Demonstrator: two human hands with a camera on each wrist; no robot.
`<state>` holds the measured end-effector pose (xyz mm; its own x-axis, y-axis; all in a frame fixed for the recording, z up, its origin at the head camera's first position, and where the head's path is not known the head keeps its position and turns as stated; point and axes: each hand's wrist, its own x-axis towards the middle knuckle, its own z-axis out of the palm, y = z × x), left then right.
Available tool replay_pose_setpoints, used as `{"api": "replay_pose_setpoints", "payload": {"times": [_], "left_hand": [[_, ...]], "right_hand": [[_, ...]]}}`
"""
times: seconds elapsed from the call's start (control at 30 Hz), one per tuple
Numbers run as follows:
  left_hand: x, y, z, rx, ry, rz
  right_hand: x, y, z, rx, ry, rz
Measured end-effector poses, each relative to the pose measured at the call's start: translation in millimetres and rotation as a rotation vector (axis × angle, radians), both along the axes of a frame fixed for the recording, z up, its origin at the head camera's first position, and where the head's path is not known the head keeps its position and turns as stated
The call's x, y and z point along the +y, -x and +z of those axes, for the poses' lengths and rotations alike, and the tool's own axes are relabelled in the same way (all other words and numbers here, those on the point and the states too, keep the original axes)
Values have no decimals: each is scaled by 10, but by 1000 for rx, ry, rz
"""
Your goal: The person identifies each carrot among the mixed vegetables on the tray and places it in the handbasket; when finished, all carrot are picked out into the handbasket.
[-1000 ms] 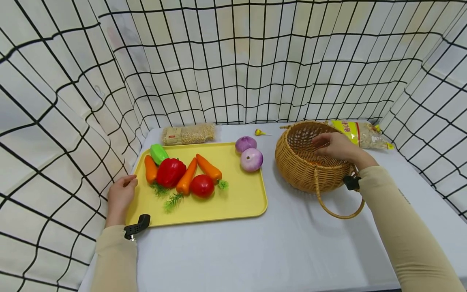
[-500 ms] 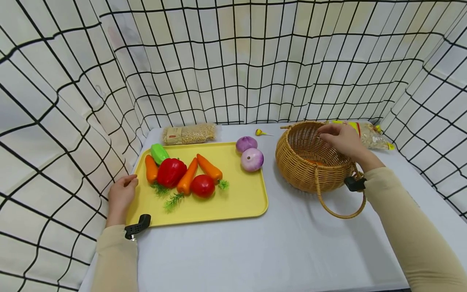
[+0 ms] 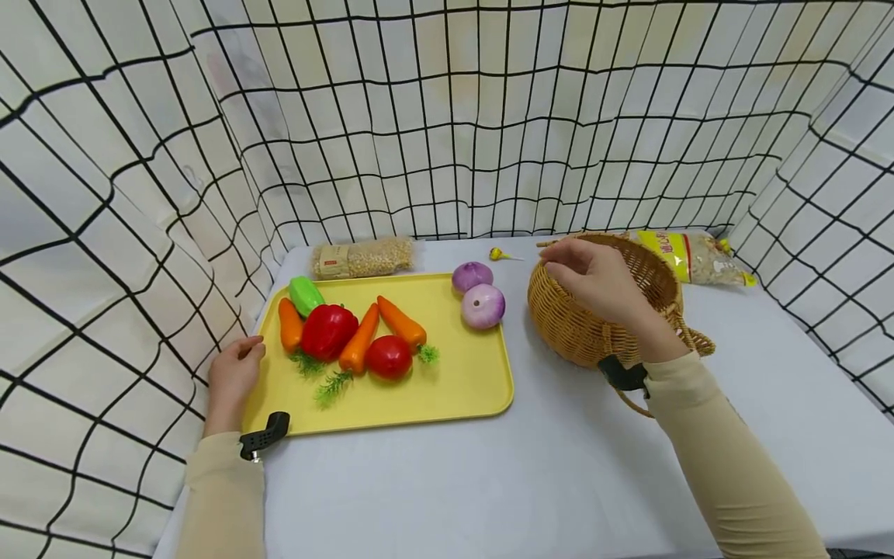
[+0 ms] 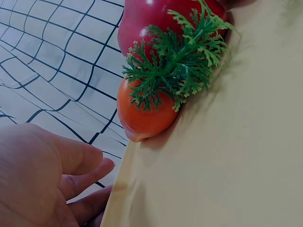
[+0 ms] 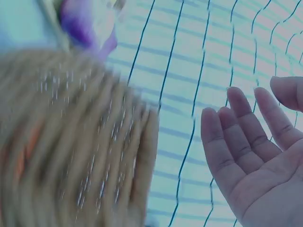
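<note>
A yellow tray [image 3: 461, 388] bears a red bell pepper [image 3: 330, 332], a tomato [image 3: 388, 357], several carrots [image 3: 401, 320], a light green vegetable [image 3: 305, 295] and two purple onions [image 3: 483, 306] at its right edge. At the tray's left rim is my left hand [image 3: 233, 380]. Its fingers are loosely bent beside the rim, and the thumb lies apart from it. My right hand [image 3: 601, 283] hangs over the near left side of the wicker basket [image 3: 569, 330], hiding part of its rim. In the right wrist view its fingers are extended and hold nothing. Something orange shows through the weave.
Behind the tray lies a bag of grains [image 3: 363, 258]. A small yellow-headed item [image 3: 497, 254] rests left of the basket, and a yellow-labelled bag [image 3: 698, 260] lies behind its right side. Black netting [image 3: 447, 140] over white cloth surrounds the table.
My right hand has moved left from over the basket's opening toward its left rim. The left hand and the vegetables on the tray have stayed put.
</note>
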<state>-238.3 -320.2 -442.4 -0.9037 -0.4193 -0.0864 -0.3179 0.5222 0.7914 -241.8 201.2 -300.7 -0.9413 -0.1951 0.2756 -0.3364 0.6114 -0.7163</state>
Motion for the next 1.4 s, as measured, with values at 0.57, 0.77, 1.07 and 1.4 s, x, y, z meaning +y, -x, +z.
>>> {"api": "replay_pose_setpoints", "payload": {"times": [0.57,0.77,1.07,1.4], "left_hand": [[-28,-35,22,35,22,22],[-38,-15,12,57,29,28],[-31,-18,1,47,23,41],[11,36,-35,47,23,48]], "right_hand": [[-971,179,-481,-55,139,128],[-1203,304,-650,-79,166,125],[-1493,351,-852,-108,156,118],[-1578,421,-1151,-157,169,43]]}}
